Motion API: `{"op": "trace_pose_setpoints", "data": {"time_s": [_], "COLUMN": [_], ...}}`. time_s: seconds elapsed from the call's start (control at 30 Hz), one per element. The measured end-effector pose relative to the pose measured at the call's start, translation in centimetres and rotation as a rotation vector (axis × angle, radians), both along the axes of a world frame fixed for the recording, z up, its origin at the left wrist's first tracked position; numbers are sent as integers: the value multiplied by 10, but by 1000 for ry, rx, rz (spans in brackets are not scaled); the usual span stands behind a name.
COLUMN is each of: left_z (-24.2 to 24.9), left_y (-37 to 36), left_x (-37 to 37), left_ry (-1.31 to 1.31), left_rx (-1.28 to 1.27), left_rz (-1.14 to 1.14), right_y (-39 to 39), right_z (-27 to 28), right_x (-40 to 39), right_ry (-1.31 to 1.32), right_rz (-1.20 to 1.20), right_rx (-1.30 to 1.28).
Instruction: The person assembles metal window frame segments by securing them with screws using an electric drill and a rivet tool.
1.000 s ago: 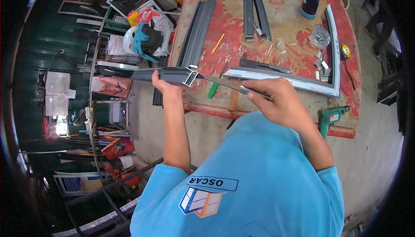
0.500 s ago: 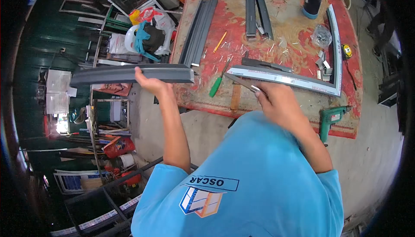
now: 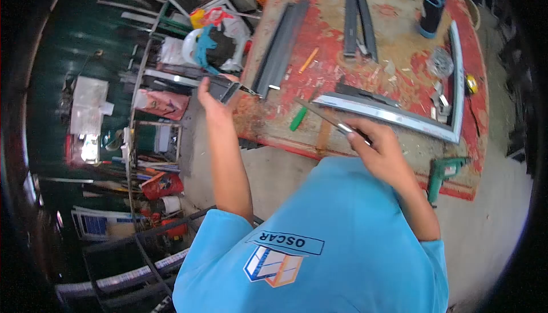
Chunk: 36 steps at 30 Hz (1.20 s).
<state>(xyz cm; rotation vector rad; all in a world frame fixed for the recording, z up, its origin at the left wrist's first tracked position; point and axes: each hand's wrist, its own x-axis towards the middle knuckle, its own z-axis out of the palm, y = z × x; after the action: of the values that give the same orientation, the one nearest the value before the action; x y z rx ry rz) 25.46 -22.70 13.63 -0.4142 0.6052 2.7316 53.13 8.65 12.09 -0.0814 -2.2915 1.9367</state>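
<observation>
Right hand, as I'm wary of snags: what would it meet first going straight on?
Past the tip of the metal tool in the right hand, probably the near ends of the grey strips; depth is unclear.

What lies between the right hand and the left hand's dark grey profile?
Head view: a green-handled tool on the patterned red table, and the metal blade in the right hand.

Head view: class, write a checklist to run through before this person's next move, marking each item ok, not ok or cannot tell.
1. Dark profile in left hand's grip: ok.
2. Flat tool in right hand: ok.
3. Tool tip apart from profile: ok.
4. Drill wholly on the table: not ok, its handle juts past the near edge.
5. Tabletop free of scraps: not ok, they lie scattered.
6. Profile end smooth: cannot tell, blurred.
</observation>
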Motion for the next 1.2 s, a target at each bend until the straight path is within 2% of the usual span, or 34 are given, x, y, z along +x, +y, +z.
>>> {"op": "trace_pose_setpoints", "data": {"time_s": [0.03,0.1,0.13,0.23,0.4,0.47,0.53,0.6,0.67,0.73,0.93,1.03,1.1,1.13,1.17,1.2], "left_z": [-1,-15,-23,-23,-17,-11,-14,-15,-11,-14,-15,-14,-13,-12,-15,-21], "left_y": [-2,-5,0,6,-5,-6,-10,-11,-5,-4,8,15,22,30,36,42], "left_x": [5,6,11,16,16,20,17,18,24,22,26,29,36,33,34,37], "left_ry": [-112,-243,-124,-185,-157,-221,-223,-225,-259,-262,-215,-157,26,-65,-75,27], "left_rx": [240,357,205,192,231,329,334,336,475,473,472,398,222,31,35,-137], "left_rz": [-98,-137,-58,38,44,-20,-23,-24,-132,-119,-226,-183,-241,-128,-138,-107], "right_y": [0,3,3,2,-2,-7,-13,-15,-21,-29,-45,-50,-52,-53,-57,-64], "right_z": [-2,-4,-7,-2,18,20,22,38,51,58,63,57,60,61,56,45], "right_x": [0,4,4,7,4,2,1,0,-3,-7,-24,-31,-33,-34,-39,-47], "right_ry": [22,-67,-64,-50,-46,0,133,162,190,308,351,358,325,293,281,302], "right_rz": [24,-3,-21,-1,113,133,157,206,258,279,255,255,258,259,250,250], "right_rx": [-3,-1,-26,-17,-7,-18,-14,-3,5,-11,153,248,275,297,300,296]}}
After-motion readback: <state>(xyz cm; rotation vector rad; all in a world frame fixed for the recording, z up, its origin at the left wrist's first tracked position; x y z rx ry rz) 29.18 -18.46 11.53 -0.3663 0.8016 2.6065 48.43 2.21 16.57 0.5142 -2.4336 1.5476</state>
